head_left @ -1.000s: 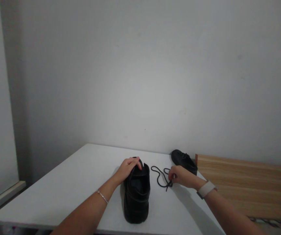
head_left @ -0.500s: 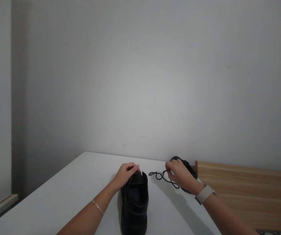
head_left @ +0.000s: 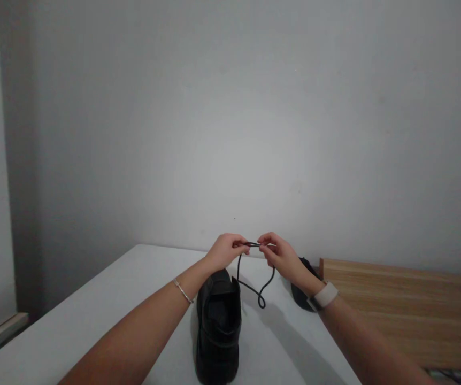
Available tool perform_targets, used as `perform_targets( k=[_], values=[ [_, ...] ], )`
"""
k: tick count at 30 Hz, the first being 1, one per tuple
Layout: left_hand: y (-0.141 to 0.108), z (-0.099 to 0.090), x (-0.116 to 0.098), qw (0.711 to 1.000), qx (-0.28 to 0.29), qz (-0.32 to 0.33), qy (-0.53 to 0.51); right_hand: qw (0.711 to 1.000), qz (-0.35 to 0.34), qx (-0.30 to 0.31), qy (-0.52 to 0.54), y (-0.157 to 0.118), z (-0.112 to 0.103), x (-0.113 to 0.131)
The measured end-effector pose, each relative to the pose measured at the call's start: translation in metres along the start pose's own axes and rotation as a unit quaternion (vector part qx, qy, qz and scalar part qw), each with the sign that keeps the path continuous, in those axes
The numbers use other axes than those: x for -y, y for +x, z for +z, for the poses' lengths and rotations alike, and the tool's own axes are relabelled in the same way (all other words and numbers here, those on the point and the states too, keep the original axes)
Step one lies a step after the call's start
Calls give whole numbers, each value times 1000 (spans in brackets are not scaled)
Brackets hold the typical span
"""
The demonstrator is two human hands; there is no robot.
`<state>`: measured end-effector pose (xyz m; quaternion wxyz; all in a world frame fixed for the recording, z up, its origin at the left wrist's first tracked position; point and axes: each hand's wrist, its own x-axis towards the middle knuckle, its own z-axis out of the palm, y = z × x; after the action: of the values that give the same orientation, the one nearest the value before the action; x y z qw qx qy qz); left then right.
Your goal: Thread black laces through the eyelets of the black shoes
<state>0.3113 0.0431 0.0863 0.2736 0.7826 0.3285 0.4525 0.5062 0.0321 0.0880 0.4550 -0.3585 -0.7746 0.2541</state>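
Observation:
A black shoelace (head_left: 261, 300) is stretched in the air between my two hands, its slack hanging in a loop below them. My left hand (head_left: 228, 249) pinches it on one side. Opposite, my right hand (head_left: 278, 255) pinches it a short gap away. Beneath my left hand a black shoe (head_left: 219, 342) stands upright on the white table, heel toward me and opening up. Its front part is partly hidden by my left hand and wrist.
A second black shoe (head_left: 301, 297) lies on the right of the white table (head_left: 106, 299), partly behind my right hand and wrist. Right of the table is a wooden panel (head_left: 399, 310). A grey-white wall (head_left: 230, 133) rises behind the table.
My left hand has left the shoe's front, rising to the right. My right hand has lifted the shoelace off the table and moved left; both hands now grip the lace.

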Motion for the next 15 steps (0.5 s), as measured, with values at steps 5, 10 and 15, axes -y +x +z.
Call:
perform_targets(
  k=[5, 10, 15],
  values=[
    [-1, -56, 11, 990, -117, -41, -64, 975, 83, -137, 152, 8, -32, -15],
    [-19, -141, 31, 889, -360, -108, -261, 901, 106, -303, 292, 10, -97, -38],
    [-64, -213, 54, 801, -490, -158, -304, 835, 160, -423, 313, -13, -158, -70]
  ],
)
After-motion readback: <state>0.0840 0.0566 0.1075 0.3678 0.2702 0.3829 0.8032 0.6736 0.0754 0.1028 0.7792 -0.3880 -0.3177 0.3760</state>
